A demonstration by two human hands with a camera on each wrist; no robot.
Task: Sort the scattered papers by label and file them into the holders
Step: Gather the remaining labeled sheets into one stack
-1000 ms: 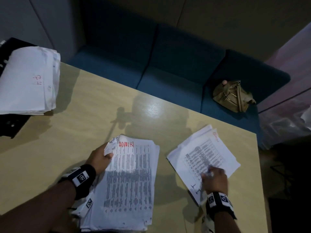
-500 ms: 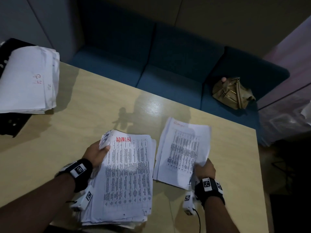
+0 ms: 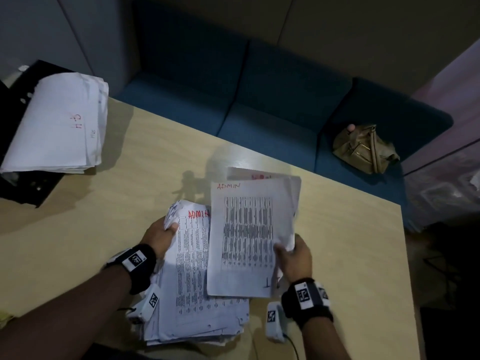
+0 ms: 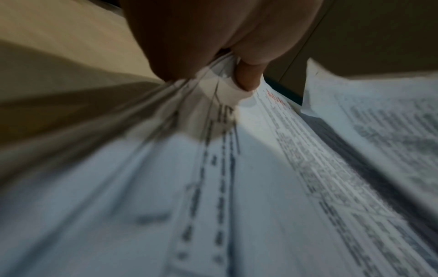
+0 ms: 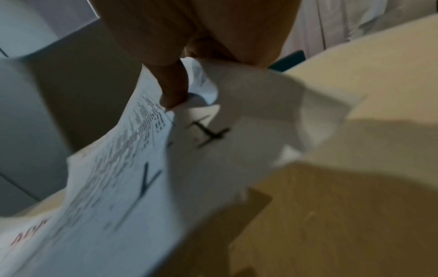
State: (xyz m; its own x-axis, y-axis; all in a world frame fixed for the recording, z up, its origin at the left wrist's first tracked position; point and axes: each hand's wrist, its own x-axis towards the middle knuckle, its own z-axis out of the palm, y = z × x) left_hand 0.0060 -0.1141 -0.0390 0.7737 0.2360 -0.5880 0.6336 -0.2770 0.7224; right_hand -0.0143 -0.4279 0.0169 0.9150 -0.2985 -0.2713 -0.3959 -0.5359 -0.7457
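White ADMIN-labelled sheets (image 3: 249, 235) pinched at their right edge by right hand (image 3: 294, 258), lifted, overlapping the ADMIN stack (image 3: 192, 276) on the wooden table (image 3: 104, 229). Left hand (image 3: 158, 236) grips the stack's curled top-left corner. Another paper pile (image 3: 57, 123) sits in a black holder (image 3: 23, 185), far left.

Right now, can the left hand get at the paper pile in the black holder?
Probably not yet: the left hand grips the ADMIN stack's corner, and the paper pile in the black holder lies well off, across bare table.
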